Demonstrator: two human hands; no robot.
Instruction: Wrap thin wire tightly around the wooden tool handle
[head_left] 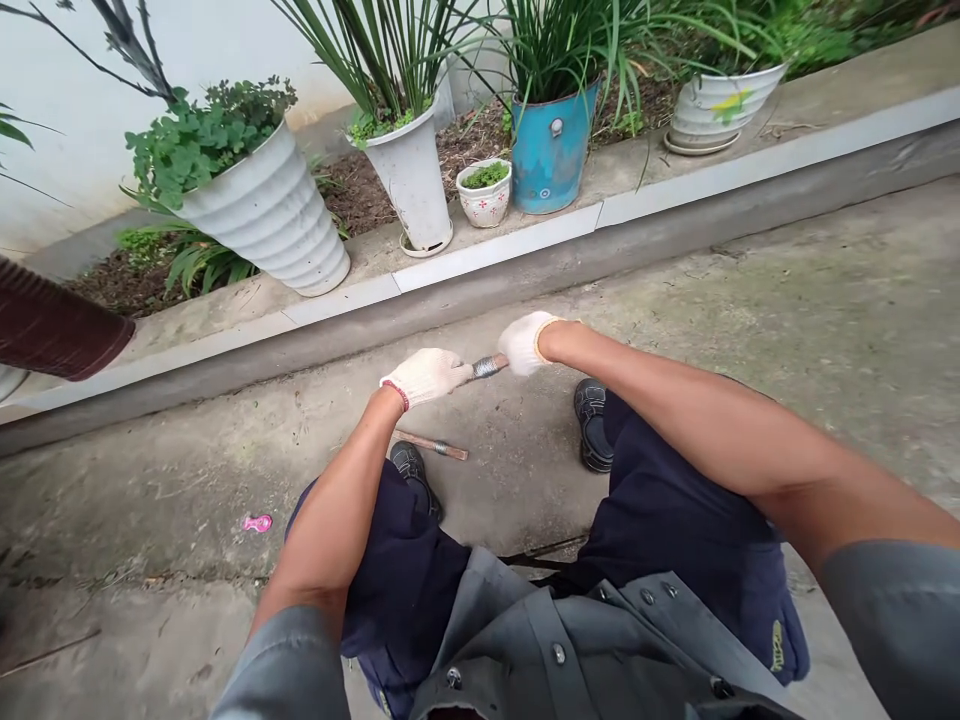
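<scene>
Both my hands wear white knit gloves. My left hand (429, 378) is closed round one part of a wooden stick (502, 361), its thumb lying along the wood. Silvery wire (486, 367) is wound round the stick in the gap between my hands. At the other side of that winding, my right hand (527, 343) is closed on the stick, its fingers mostly hidden behind the glove's back. A second wooden stick (451, 452), also bound with wire near its end, lies on the concrete below my left hand, beside my shoe; my left arm partly covers it.
A low concrete ledge (495, 275) runs across in front of me. On it stand a ribbed white pot (274, 220), a tall white pot (412, 185), a small pot (486, 203) and a blue bucket (553, 155), all planted. A pink object (257, 523) lies on the ground at left.
</scene>
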